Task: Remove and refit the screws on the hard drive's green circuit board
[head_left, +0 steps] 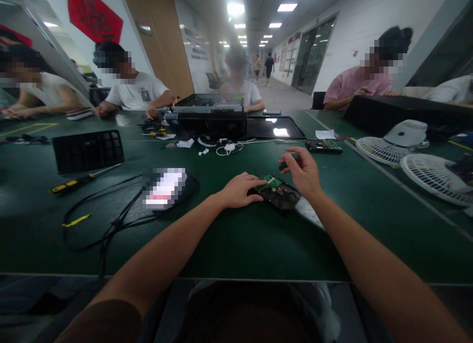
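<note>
A hard drive point(281, 195) lies tilted on the green table, its green circuit board toward the far left end and its black casing toward me. My left hand point(242, 191) grips its left edge, the forefinger over the board and the thumb at the near side. Just above the drive's far right side, my right hand point(305, 171) is closed around a short dark green handle point(288, 161). It looks like a screwdriver handle; no shaft can be made out. Farther back on the right rests another circuit-board unit point(324, 146).
A phone point(165, 188) and black cables point(116, 222) lie at left, near a yellow-black screwdriver point(72, 184) and a dark panel point(87, 152). An opened black case point(207, 123) stands ahead, beside a flat screen point(275, 127). White fan parts point(436, 178) are at right. Several people sit around the table.
</note>
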Action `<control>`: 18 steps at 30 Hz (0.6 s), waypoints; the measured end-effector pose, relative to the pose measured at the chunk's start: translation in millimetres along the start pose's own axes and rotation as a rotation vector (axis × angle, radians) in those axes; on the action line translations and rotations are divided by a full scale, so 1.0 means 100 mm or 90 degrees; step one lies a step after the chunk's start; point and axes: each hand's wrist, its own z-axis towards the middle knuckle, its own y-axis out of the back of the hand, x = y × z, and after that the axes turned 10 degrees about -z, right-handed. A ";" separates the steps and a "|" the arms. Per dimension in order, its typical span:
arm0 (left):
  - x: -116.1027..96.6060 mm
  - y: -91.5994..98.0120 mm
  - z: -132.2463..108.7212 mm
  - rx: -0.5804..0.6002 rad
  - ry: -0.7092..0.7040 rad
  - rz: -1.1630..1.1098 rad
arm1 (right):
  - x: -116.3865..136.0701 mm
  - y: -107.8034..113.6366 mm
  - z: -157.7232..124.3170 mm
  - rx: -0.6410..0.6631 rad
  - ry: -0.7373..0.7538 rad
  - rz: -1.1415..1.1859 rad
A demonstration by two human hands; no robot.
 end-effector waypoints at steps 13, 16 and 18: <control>0.02 -0.01 0.01 -0.006 -0.005 0.001 | -0.01 0.04 0.04 0.039 -0.112 0.193; 0.02 -0.01 0.00 -0.004 -0.003 -0.003 | -0.01 0.05 0.04 0.047 -0.134 0.204; 0.02 -0.01 0.00 -0.005 -0.007 -0.006 | -0.01 0.05 0.04 0.050 -0.150 0.217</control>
